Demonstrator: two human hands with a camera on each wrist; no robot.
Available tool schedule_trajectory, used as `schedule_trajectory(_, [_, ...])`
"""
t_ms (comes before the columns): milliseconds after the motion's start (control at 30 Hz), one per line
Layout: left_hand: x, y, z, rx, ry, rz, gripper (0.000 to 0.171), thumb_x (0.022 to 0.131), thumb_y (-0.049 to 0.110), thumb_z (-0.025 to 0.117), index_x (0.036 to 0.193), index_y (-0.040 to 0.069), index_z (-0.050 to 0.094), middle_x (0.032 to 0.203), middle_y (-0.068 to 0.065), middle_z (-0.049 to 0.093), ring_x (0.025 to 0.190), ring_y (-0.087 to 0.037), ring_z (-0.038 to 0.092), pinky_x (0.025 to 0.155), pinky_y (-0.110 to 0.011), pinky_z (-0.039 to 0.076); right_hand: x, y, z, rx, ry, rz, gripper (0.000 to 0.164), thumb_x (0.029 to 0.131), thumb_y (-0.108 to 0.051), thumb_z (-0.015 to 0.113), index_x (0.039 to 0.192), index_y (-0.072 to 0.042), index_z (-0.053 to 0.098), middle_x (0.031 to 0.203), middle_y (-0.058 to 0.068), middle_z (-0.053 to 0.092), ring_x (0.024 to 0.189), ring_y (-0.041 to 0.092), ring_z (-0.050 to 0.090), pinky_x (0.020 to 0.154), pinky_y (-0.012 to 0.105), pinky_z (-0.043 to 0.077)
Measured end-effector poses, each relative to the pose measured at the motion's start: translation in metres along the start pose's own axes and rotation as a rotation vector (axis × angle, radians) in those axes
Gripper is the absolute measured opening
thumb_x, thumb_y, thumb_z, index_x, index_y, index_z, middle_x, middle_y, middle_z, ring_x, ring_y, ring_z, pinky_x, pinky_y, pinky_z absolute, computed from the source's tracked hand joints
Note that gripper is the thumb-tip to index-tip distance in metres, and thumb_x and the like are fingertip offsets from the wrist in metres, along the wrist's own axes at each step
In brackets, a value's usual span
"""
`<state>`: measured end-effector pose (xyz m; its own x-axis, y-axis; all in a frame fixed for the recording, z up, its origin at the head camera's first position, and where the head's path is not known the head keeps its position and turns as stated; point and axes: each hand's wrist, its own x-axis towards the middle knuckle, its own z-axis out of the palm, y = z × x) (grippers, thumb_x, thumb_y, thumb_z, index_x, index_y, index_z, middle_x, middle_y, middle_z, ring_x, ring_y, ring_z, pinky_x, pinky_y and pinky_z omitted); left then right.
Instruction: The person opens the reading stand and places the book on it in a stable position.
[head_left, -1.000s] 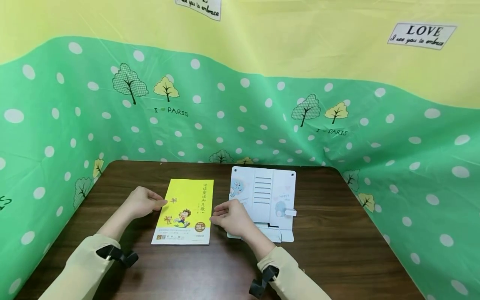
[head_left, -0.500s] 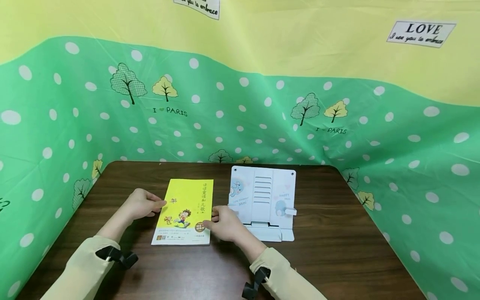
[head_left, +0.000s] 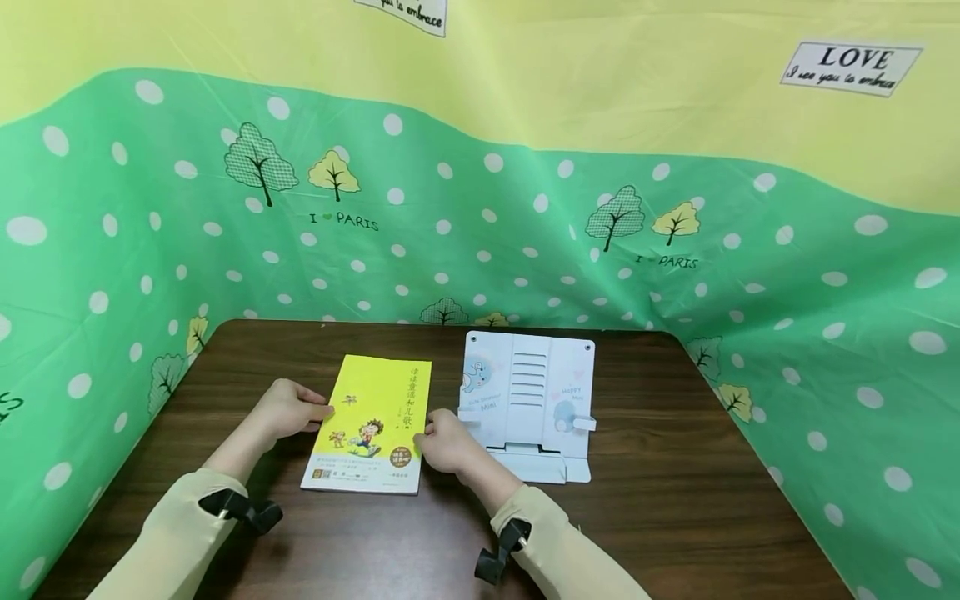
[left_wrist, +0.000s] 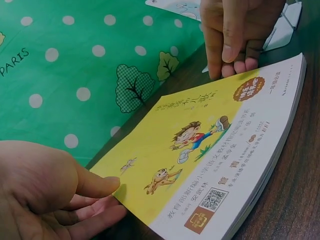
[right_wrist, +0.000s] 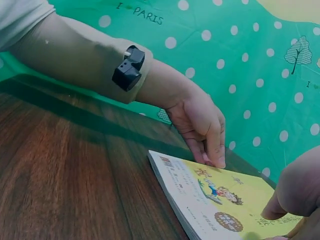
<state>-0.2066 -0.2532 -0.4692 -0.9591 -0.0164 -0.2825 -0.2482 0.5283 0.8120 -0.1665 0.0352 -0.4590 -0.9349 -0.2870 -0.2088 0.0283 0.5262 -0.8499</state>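
A yellow paperback book [head_left: 375, 392] with a cartoon child on its cover lies face up on the dark wooden table, left of centre. At its left edge my left hand [head_left: 288, 410] pinches it, thumb over the cover and fingers at the side, as the left wrist view shows the thumb [left_wrist: 102, 185] right at the edge. My right hand [head_left: 447, 443] holds the opposite edge, thumb on the cover's margin and the other fingers curled by the side. Just right of that hand stands a white book stand [head_left: 528, 392] with blue animal prints and slots.
The brown wooden table [head_left: 660, 500] reaches to a green and yellow cloth backdrop [head_left: 480, 208] behind and at both sides. Black camera mounts [head_left: 243, 510] sit on both wrists. The stand's front ledge [head_left: 528, 468] and a small side clip [head_left: 583, 423] stick out near the right hand.
My right hand has moved left from beside the book and closed on its right edge, its fingers now more curled. The left hand stays at the left edge. The book has shifted only slightly.
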Motion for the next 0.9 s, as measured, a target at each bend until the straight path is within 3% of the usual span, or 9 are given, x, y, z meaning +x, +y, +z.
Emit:
schedule_trajectory(167, [-0.002, -0.002, -0.001, 0.011, 0.003, 0.0, 0.035, 0.097, 0.009, 0.078, 0.118, -0.017, 0.068, 0.112, -0.028, 0.067, 0.087, -0.025, 0.075, 0.075, -0.039, 0.064, 0.006, -0.002, 0.001, 0.052, -0.035, 0.009, 0.025, 0.102, 0.002, 0.054, 0.119, 0.017, 0.063, 0.056, -0.003, 0.036, 0.044, 0.009, 0.027, 0.043, 0.024, 0.025])
schedule_trajectory(300, [-0.003, -0.002, -0.002, 0.016, -0.003, -0.006, 0.033, 0.097, 0.01, 0.078, 0.116, -0.015, 0.07, 0.109, -0.026, 0.068, 0.086, -0.024, 0.074, 0.074, -0.038, 0.064, 0.01, -0.001, 0.002, 0.063, -0.03, 0.022, 0.022, 0.097, 0.006, 0.051, 0.105, 0.012, 0.071, 0.05, -0.005, 0.037, 0.041, 0.007, 0.023, 0.041, 0.022, 0.021])
schedule_trajectory(567, [-0.009, -0.002, -0.007, -0.039, -0.048, -0.045, 0.039, 0.099, 0.017, 0.078, 0.121, -0.014, 0.068, 0.112, -0.024, 0.067, 0.087, -0.022, 0.07, 0.076, -0.035, 0.063, 0.008, -0.003, 0.002, 0.039, -0.018, 0.032, 0.015, 0.101, 0.001, 0.056, 0.107, 0.009, 0.067, 0.065, 0.002, 0.051, 0.048, 0.011, 0.033, 0.047, 0.024, 0.028])
schedule_trajectory(800, [-0.012, -0.003, -0.007, -0.088, -0.083, -0.055, 0.04, 0.1, 0.017, 0.076, 0.123, -0.014, 0.066, 0.108, -0.021, 0.069, 0.086, -0.021, 0.069, 0.076, -0.034, 0.062, 0.009, -0.007, -0.001, 0.014, 0.011, 0.053, 0.017, 0.1, -0.002, 0.062, 0.105, 0.015, 0.066, 0.085, 0.01, 0.056, 0.062, 0.015, 0.044, 0.053, 0.026, 0.036])
schedule_trajectory(900, [-0.012, -0.005, -0.007, -0.108, -0.095, -0.048, 0.04, 0.101, 0.015, 0.075, 0.124, -0.016, 0.065, 0.108, -0.021, 0.07, 0.087, -0.021, 0.071, 0.076, -0.035, 0.063, 0.009, -0.007, 0.0, 0.017, 0.022, 0.083, 0.017, 0.1, -0.005, 0.063, 0.106, 0.011, 0.061, 0.089, 0.013, 0.056, 0.064, 0.018, 0.047, 0.055, 0.027, 0.038])
